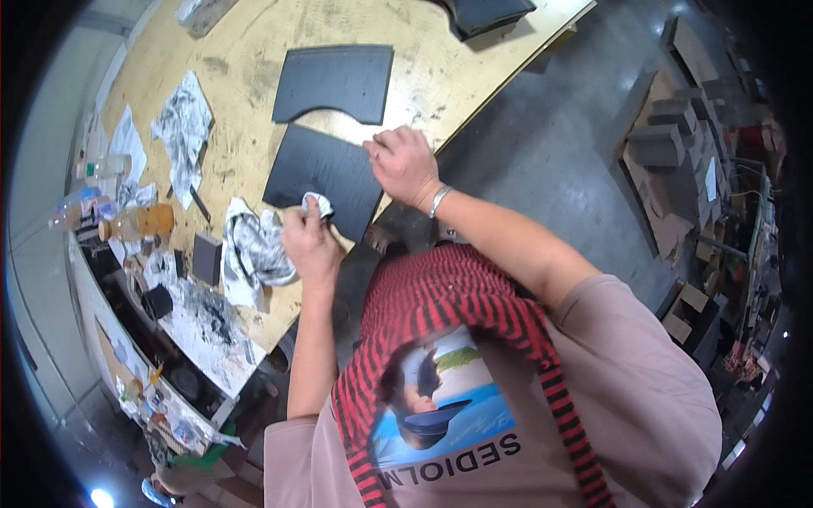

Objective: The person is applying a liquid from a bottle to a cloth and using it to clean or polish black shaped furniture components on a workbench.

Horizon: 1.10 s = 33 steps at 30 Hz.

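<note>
black panel (326, 169): flat, smooth, dull sheen, on scuffed yellowish table (241, 110) by its near edge. looks evenly dark. l hand (310, 250) has fingers pinched on wadded white rag (319, 204) at panel's near side; r hand (405, 168) fingers curled at its right corner, can't tell if gripping. beyond: 2nd panel (333, 82) w/ curved cutout. left: crumpled stained cloth (248, 250), grey block (206, 259).

Workshop: stained worktable (241, 80), dark panels (318, 169), smudged rag (182, 127), stacked dark pieces (660, 146) across grey floor (542, 152).
</note>
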### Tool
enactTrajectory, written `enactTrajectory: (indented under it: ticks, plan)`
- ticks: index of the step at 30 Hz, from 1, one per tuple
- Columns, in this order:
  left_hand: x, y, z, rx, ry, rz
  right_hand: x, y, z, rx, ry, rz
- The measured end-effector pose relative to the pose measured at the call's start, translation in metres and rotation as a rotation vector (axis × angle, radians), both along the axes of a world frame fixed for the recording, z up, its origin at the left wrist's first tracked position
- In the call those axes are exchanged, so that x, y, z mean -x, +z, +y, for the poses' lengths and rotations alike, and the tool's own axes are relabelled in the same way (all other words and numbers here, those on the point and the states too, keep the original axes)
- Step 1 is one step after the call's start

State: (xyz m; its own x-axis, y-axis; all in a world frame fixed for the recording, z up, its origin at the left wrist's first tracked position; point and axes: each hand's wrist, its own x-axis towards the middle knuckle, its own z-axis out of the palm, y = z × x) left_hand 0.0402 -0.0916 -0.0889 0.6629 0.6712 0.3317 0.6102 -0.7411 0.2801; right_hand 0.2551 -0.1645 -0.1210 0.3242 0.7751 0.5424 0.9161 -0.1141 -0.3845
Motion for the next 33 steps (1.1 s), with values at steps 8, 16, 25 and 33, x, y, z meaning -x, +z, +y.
enactTrajectory:
  ticks: [8,16,25,33]
  plan:
    - [-0.013,-0.005,0.004,-0.077,-0.074,0.055,0.014,-0.002,0.01,0.033,-0.014,-0.034]
    - [-0.02,-0.013,0.046,-0.082,0.017,0.078,0.014,0.002,-0.001,0.038,0.023,0.071]
    - [-0.036,-0.023,0.041,0.019,-0.056,0.023,0.011,-0.004,0.0,0.049,0.015,0.083]
    - [-0.038,0.01,0.0,0.005,-0.181,0.189,0.013,-0.011,0.004,0.017,-0.012,0.075]
